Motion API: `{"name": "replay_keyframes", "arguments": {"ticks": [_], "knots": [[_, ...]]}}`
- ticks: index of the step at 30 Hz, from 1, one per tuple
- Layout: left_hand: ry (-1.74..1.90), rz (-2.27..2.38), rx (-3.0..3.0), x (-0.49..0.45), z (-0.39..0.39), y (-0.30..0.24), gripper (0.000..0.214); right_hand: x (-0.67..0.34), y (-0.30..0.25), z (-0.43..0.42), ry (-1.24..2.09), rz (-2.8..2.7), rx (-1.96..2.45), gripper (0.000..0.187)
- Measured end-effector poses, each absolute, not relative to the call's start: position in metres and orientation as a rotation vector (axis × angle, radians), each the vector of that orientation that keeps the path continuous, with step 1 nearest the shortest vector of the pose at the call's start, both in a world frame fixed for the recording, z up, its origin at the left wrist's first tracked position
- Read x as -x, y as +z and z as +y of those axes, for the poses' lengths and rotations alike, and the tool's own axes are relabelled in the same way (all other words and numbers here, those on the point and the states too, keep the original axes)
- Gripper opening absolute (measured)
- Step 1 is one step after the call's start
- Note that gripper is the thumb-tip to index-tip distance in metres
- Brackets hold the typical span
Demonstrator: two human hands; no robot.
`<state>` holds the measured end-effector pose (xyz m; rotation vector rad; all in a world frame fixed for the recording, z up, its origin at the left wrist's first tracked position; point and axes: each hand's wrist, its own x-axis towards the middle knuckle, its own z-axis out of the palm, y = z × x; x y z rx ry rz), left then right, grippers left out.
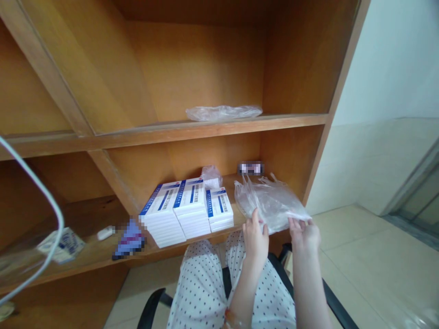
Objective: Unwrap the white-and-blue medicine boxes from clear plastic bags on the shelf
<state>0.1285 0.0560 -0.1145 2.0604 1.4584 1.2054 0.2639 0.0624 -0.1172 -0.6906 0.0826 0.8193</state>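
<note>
My left hand [255, 238] and my right hand [304, 234] pinch the lower edge of a crumpled transparent plastic bag [270, 203]. The bag rests partly on the front of a wooden shelf [192, 242]. Just left of my left hand stand several stacks of white boxes with blue labels [191, 208], flat and piled side by side. The stack nearest my left hand [219, 209] is lower than the other two. A small wad of plastic [211, 177] sits behind the boxes.
A second plastic bag [223, 113] lies on the shelf above. A pixelated object [250, 168] sits at the back, and another [130, 240] lies left of the boxes near a white tube [104, 233] and a small carton [61, 245]. A white cable [41, 214] crosses the left. My polka-dot lap [202, 288] and a black chair [151, 310] lie below.
</note>
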Motion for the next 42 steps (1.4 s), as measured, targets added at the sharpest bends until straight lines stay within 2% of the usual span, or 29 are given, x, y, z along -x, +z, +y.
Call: {"name": "replay_keyframes", "arguments": {"ticks": [7,15,18,21,23,25,28,32,36,42], "knots": [[1.333,1.324,-1.880,-0.126,0.053,-0.111,0.044,-0.262,-0.114,0.062,0.808,0.210,0.764,0.009],[1.284,1.323,-1.822,-0.110,0.049,-0.106,0.042,-0.270,-0.126,0.069,0.553,0.099,0.966,0.022],[1.331,1.372,-1.911,-0.108,0.051,-0.104,0.031,-0.265,-0.124,0.068,0.306,0.019,1.120,0.032],[1.448,1.429,-2.055,-0.112,0.057,-0.095,0.022,-0.257,-0.111,0.063,-0.162,-0.136,1.367,0.050],[1.437,1.432,-2.188,-0.119,0.066,-0.087,0.022,-0.254,-0.100,0.062,-0.391,-0.343,1.433,0.051],[1.339,1.437,-2.333,-0.129,0.080,-0.083,0.026,-0.253,-0.090,0.069,-0.408,-0.675,1.407,0.041],[1.093,1.523,-2.471,-0.144,0.107,-0.088,0.036,-0.255,-0.081,0.099,-0.245,-1.271,1.448,0.034],[0.813,1.677,-2.504,-0.152,0.136,-0.112,0.055,-0.268,-0.089,0.154,-0.163,-1.744,1.744,0.046],[0.576,1.774,-2.445,-0.148,0.147,-0.129,0.079,-0.295,-0.115,0.188,-0.029,-1.950,2.018,0.058],[0.412,1.739,-2.453,-0.140,0.150,-0.127,0.099,-0.320,-0.145,0.200,0.013,-2.041,2.050,0.067]]}}
